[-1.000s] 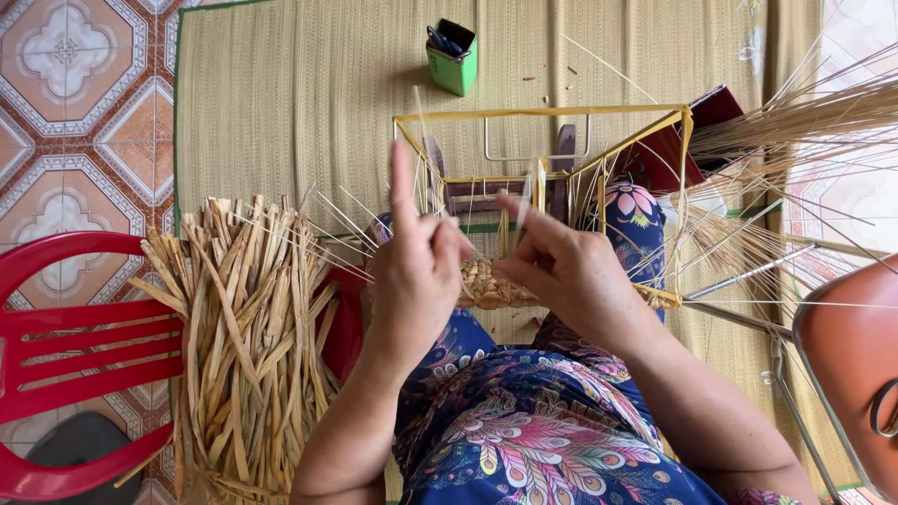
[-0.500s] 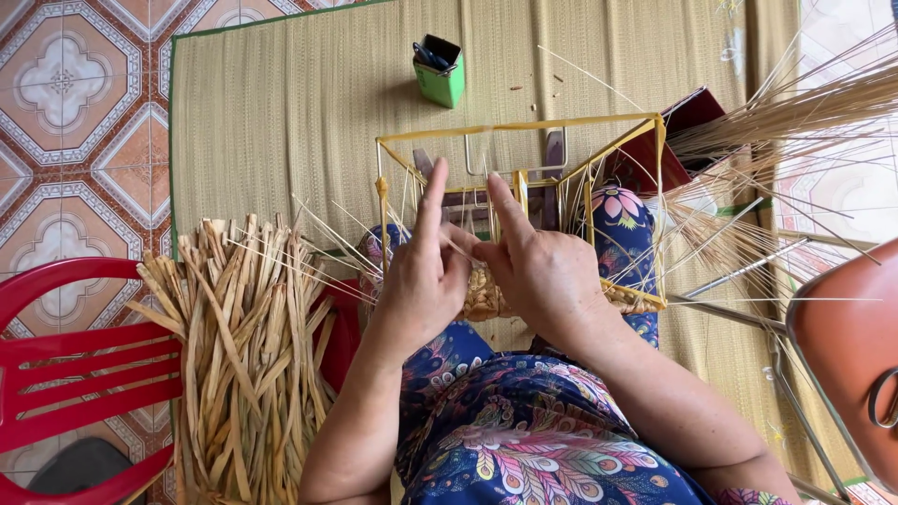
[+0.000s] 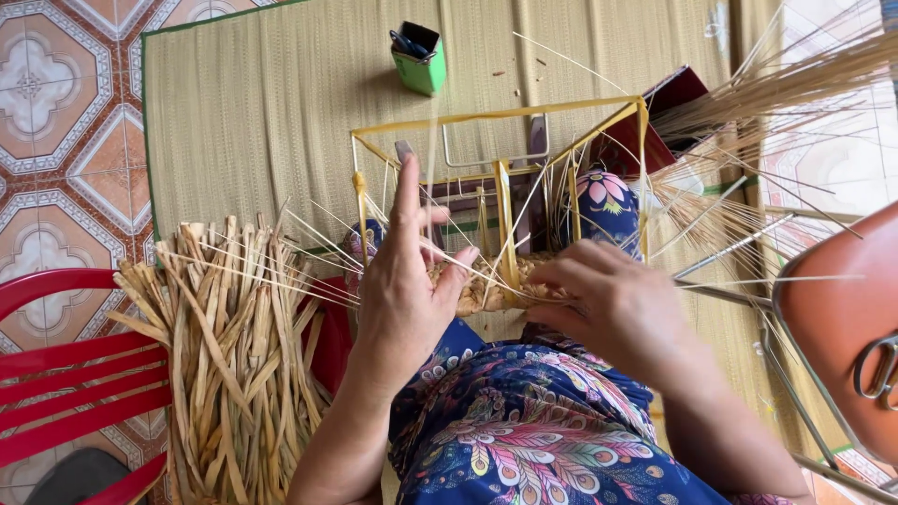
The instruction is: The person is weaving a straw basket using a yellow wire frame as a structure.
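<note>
On the lap, mid-scene: woven strip (image 3: 496, 285) lies inside a yellow wire frame (image 3: 500, 117) | left hand (image 3: 404, 290) raised beside it, index finger pointing far, thumb touching the weave, thin strands across its fingers | right hand (image 3: 617, 304) curled, fingertips pinching the strip's right end | dried reed bundle (image 3: 229, 355) left, on red chair (image 3: 65, 374) | green box (image 3: 419, 58) far, on mat (image 3: 253, 112).

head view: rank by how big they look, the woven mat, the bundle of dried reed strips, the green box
1. woven mat, largest by far.
2. bundle of dried reed strips, though it lies nearer the camera, which inflates it.
3. green box, smallest.
</note>
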